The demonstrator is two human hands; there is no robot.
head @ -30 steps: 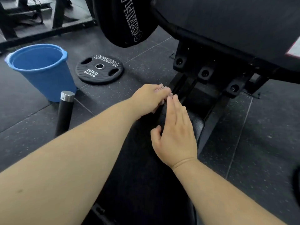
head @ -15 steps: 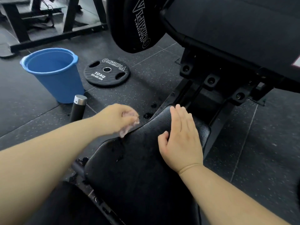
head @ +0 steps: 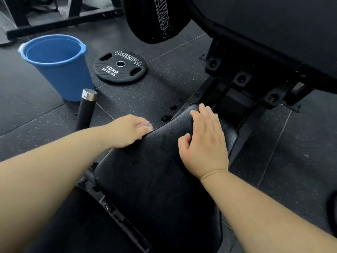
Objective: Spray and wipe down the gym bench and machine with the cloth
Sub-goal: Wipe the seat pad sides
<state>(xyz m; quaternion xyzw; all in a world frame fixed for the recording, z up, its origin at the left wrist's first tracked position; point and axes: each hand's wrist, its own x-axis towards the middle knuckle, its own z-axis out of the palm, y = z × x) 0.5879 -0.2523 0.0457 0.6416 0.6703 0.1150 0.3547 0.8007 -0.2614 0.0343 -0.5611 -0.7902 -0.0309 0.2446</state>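
Left hand [head: 130,130] is curled round a pale cloth [head: 146,125], which is mostly hidden in the fist & blurred. Only a small wad shows at the fingertips, touching the left edge of the seat pad [head: 156,183] toward its far end. Right hand [head: 204,143] lies flat on the pad's far right part, palm down, fingers straight, thumb spread; it holds nothing. Step in hand, as judged: wiping the bench pad, w/ the cloth at the left rim & the flat hand steadying. Pad shows what look like faint wet marks, so spraying here is prob. done; no spray bottle in view. Next move likely calls for drawing the cloth along the rim or across the top toward the near end under firm pressure, w/ right hand lifted out of its path. Outward: black machine frame [head: 242,79] just beyond the pad; round logo pad [head: 155,19] above, far; weight plate [head: 119,67] flat on the floor, far left; blue bucket [head: 56,64] left of it; chrome-capped bar [head: 86,106] just beside the bucket's near side.
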